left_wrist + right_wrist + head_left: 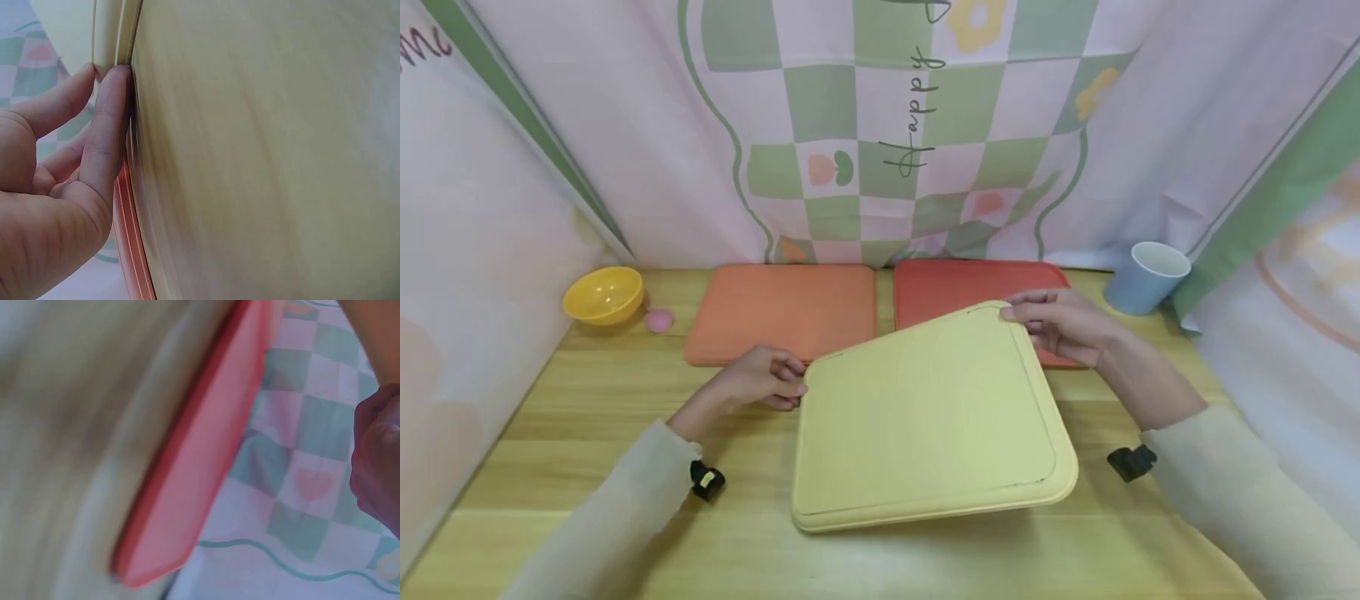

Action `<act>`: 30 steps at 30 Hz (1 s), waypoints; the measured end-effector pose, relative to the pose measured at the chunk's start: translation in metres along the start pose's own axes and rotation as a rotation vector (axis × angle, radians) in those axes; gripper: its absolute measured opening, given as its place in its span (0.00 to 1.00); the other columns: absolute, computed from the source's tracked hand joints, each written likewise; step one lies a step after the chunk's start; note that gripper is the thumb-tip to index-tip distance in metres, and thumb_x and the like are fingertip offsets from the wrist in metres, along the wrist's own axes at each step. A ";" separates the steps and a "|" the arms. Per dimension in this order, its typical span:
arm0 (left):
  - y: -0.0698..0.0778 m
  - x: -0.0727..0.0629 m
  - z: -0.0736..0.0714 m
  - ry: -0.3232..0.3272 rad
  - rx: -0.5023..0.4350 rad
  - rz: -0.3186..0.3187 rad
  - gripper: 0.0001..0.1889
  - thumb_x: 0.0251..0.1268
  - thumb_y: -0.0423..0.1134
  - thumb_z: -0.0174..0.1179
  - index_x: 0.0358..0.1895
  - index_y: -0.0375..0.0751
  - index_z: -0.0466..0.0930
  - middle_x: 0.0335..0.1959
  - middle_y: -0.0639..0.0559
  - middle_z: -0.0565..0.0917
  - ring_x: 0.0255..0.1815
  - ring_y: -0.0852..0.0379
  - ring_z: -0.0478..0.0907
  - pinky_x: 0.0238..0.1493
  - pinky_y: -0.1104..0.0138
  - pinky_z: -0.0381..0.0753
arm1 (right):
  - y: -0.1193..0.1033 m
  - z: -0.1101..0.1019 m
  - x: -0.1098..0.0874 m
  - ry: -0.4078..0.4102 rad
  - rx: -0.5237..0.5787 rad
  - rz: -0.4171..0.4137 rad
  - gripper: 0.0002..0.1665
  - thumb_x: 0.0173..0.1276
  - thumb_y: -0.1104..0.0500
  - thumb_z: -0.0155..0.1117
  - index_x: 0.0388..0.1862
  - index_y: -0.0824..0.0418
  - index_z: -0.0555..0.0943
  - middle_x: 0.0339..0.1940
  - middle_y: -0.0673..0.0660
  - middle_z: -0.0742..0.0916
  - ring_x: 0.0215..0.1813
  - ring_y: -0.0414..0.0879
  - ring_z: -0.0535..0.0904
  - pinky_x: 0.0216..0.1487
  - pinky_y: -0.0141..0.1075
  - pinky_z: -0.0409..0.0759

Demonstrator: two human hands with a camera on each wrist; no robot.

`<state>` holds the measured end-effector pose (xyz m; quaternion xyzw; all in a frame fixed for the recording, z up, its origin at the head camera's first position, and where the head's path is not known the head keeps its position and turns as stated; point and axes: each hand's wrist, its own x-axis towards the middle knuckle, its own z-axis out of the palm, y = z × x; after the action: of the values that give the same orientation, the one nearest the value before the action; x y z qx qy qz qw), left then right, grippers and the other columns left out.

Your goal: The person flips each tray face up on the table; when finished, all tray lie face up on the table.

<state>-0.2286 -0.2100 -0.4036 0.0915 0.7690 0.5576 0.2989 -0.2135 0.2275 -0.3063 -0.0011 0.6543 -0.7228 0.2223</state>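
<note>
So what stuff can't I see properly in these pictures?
- Head view: part of the red board, hidden by the yellow board and the right hand.
- Head view: the yellow board's underside, which faces away from the camera.
- Head view: the writing at the left, cut off by the picture's edge.
- Right wrist view: the wooden table, blurred.

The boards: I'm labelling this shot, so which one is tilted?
The yellow board, which the left hand and right hand hold at a slant; the orange board and red board lie flat on the table.
</note>
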 end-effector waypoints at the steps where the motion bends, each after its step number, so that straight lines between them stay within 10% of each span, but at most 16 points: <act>1: 0.000 0.001 0.001 -0.003 0.001 0.003 0.20 0.68 0.28 0.65 0.60 0.23 0.72 0.42 0.39 0.82 0.37 0.49 0.85 0.43 0.59 0.88 | -0.004 0.002 -0.001 -0.002 0.016 -0.012 0.07 0.75 0.68 0.60 0.43 0.64 0.84 0.34 0.55 0.89 0.31 0.41 0.85 0.30 0.29 0.83; 23: 0.014 0.024 0.033 0.000 -0.034 0.061 0.18 0.68 0.23 0.63 0.59 0.24 0.76 0.43 0.39 0.81 0.39 0.50 0.84 0.45 0.58 0.87 | -0.064 0.067 -0.006 -0.121 0.322 -0.248 0.12 0.77 0.67 0.59 0.53 0.68 0.84 0.38 0.58 0.87 0.29 0.41 0.81 0.27 0.27 0.79; 30: 0.031 0.026 0.037 0.063 0.221 0.176 0.13 0.67 0.29 0.66 0.53 0.32 0.82 0.44 0.45 0.84 0.47 0.51 0.81 0.47 0.61 0.85 | -0.076 0.092 -0.001 -0.089 0.367 -0.273 0.11 0.74 0.67 0.63 0.52 0.70 0.83 0.36 0.58 0.86 0.27 0.42 0.78 0.27 0.28 0.78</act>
<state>-0.2348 -0.1573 -0.3922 0.1732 0.8238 0.4962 0.2127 -0.2103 0.1441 -0.2206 -0.0808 0.4951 -0.8524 0.1476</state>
